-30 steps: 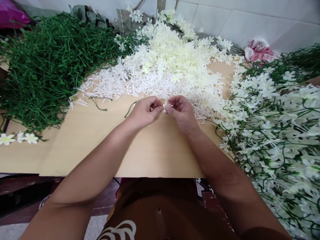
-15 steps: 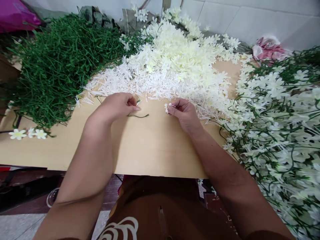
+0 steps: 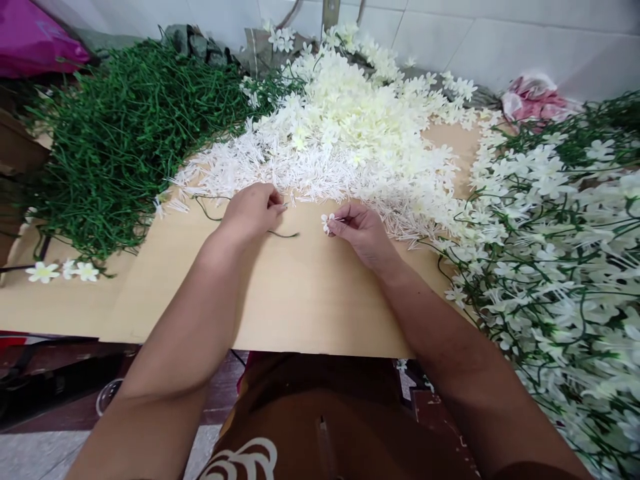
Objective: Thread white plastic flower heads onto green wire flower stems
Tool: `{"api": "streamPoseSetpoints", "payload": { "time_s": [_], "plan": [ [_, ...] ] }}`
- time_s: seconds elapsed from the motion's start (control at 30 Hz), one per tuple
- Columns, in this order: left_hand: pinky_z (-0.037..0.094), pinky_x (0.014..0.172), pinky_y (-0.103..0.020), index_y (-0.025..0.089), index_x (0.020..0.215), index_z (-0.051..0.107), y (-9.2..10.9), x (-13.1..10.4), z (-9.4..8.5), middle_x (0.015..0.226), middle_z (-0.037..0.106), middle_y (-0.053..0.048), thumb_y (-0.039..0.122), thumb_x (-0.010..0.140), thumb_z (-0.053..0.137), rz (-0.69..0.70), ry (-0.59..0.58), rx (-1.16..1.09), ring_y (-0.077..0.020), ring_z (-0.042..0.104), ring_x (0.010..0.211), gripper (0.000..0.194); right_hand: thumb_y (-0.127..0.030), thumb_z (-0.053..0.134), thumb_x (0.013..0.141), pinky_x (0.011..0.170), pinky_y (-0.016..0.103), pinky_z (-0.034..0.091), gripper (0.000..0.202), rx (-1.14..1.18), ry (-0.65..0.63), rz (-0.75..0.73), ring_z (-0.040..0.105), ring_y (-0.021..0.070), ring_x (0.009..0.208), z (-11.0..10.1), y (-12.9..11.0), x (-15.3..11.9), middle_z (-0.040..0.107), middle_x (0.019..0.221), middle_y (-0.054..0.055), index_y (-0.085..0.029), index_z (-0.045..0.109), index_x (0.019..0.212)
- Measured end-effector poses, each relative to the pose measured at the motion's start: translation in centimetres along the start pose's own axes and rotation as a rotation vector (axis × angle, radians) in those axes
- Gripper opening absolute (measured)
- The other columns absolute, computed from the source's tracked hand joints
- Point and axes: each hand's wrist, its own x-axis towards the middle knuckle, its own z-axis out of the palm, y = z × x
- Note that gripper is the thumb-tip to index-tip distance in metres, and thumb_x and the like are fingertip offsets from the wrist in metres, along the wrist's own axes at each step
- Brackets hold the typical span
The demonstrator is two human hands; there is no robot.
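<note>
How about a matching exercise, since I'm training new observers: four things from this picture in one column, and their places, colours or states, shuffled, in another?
Column one
1. Right hand
2. Bag
3. Left hand
4. Heap of bare stems

Column two
A. Green, left of the pile of white blossoms
B. Close to a loose stem lying on the brown board
C. Pinching a small white flower
D. Magenta, at the upper left corner of the view

Right pairs: 1-C, 2-D, 3-B, 4-A

Brown garment (image 3: 295, 407) with looping pale print (image 3: 243, 459)
</note>
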Motion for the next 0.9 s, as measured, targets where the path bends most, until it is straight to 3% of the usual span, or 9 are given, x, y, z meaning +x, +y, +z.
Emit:
{"api": "streamPoseSetpoints", "payload": {
  "time_s": [0.33,0.5,0.73,0.9],
  "plan": [
    [0.043,0.066,-0.029,0.021,0.080,0.058,-0.5,0.2,0.6,0.076,0.064,-0.002,0.031,0.074,0.064,-0.002,0.070,-0.160,-0.0165,0.054,0.071,0.013,-0.049,0.085,0.051,0.061,0.026,0.052,0.042,0.005,0.016,0.016,0.058,0.0082,0.059,0.0,-0.3,-0.1,0.062,0.062,-0.005,-0.020,0.058,0.067],
    [0.043,0.069,-0.030,0.020,0.087,0.061,0.0,-0.1,0.0,0.082,0.064,-0.003,0.031,0.077,0.058,-0.043,0.201,-0.158,-0.0161,0.054,0.073,0.015,-0.048,0.085,0.052,0.061,0.026,0.052,0.041,0.015,0.018,0.006,0.059,0.0087,0.060,0.0,-0.2,0.0,0.062,0.063,-0.004,-0.021,0.060,0.067],
    [0.043,0.071,-0.034,0.024,0.073,0.062,0.7,-0.4,-0.2,0.072,0.064,-0.004,0.028,0.069,0.069,-0.018,-0.007,-0.015,-0.0232,0.058,0.078,0.009,-0.047,0.083,0.057,0.062,0.027,0.053,0.038,-0.020,-0.016,-0.013,0.058,0.0089,0.060,-0.2,-0.1,0.0,0.062,0.064,-0.003,-0.021,0.058,0.069],
    [0.045,0.077,-0.038,0.023,0.081,0.059,1.2,-0.4,0.0,0.080,0.066,-0.006,0.027,0.072,0.065,-0.090,0.069,0.008,-0.0268,0.060,0.087,0.012,-0.049,0.084,0.053,0.061,0.026,0.052,0.041,-0.001,-0.001,0.010,0.057,0.0083,0.058,-0.1,-0.1,0.0,0.062,0.062,-0.004,-0.020,0.059,0.067]
  ]
}}
